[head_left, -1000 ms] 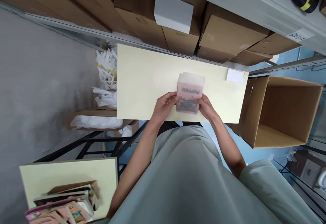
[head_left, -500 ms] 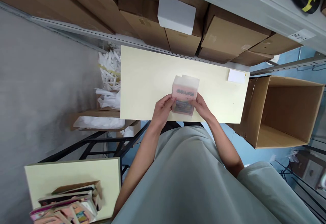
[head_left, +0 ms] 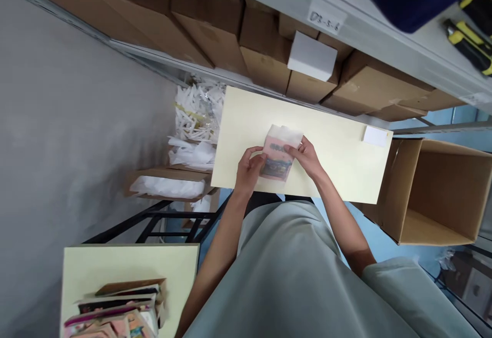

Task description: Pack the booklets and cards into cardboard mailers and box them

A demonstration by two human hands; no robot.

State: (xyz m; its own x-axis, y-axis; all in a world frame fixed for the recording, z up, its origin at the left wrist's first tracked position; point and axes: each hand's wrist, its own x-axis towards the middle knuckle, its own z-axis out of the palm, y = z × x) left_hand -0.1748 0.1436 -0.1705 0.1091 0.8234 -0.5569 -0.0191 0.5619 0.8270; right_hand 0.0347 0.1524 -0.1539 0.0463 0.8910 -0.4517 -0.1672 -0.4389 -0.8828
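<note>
A pink printed booklet point(head_left: 277, 161) with a dark picture sits inside a whitish translucent bag point(head_left: 283, 133), held over the front part of the cream table point(head_left: 334, 159). My left hand point(head_left: 249, 170) grips its left edge, thumb on top and fingers curled. At the upper right, my right hand point(head_left: 305, 160) pinches the bag, with the thumb lying across the printed face. The bag's upper end extends past the booklet. What lies under the fingers is hidden.
Cardboard boxes point(head_left: 265, 66) line the shelf behind the table. An open carton point(head_left: 446, 194) stands to the right, near a small white card point(head_left: 375, 135). White bags point(head_left: 169, 186) fill boxes at left. Several booklets point(head_left: 115, 310) lie on a lower-left side table point(head_left: 134, 258).
My right hand has shifted from the booklet's lower right side up to the bag's upper right. The booklet now tilts slightly. The camera view has turned.
</note>
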